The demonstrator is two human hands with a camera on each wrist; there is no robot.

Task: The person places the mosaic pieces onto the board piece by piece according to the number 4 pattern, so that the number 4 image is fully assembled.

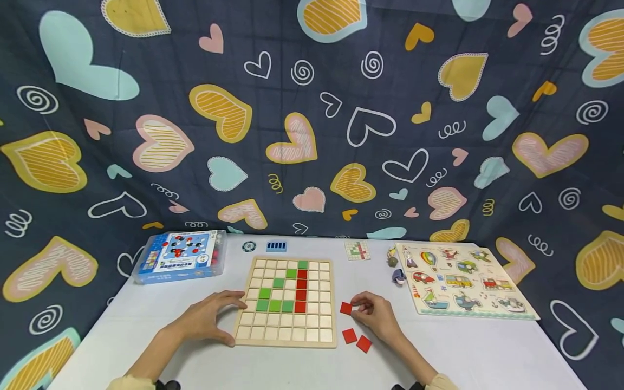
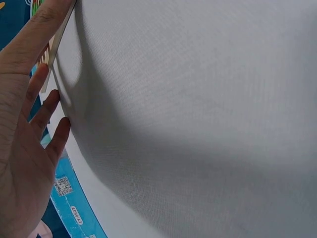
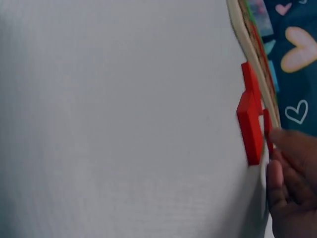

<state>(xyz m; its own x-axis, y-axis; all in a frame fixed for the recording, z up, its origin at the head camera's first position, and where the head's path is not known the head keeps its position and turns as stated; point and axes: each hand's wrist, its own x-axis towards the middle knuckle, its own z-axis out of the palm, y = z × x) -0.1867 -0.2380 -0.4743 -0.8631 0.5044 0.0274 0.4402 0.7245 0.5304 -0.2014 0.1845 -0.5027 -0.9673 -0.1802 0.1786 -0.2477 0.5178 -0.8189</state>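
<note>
A wooden grid board (image 1: pixel 319 336) lies in the middle of the table, with green tiles (image 1: pixel 275 306) in a stepped line and red tiles (image 1: pixel 301 290) in a column. My left hand (image 1: pixel 207 319) rests at its left edge, thumb at the near corner and fingers extended; the left wrist view shows those fingers spread (image 2: pixel 49 111). Right of the board, my right hand (image 1: pixel 375 316) pinches a loose red square tile (image 1: pixel 346 308) by its edge. Two more red tiles, one at the left (image 1: pixel 349 336) and one at the right (image 1: pixel 363 344), lie just nearer to me.
Behind the board sit a pattern card (image 1: pixel 358 251), a blue slotted piece (image 1: pixel 276 246) and a dark round disc (image 1: pixel 249 246). A plastic box with a molecule picture (image 1: pixel 180 257) stands at the back left. To the right are small figures (image 1: pixel 398 277) and a vehicle puzzle board (image 1: pixel 463 311).
</note>
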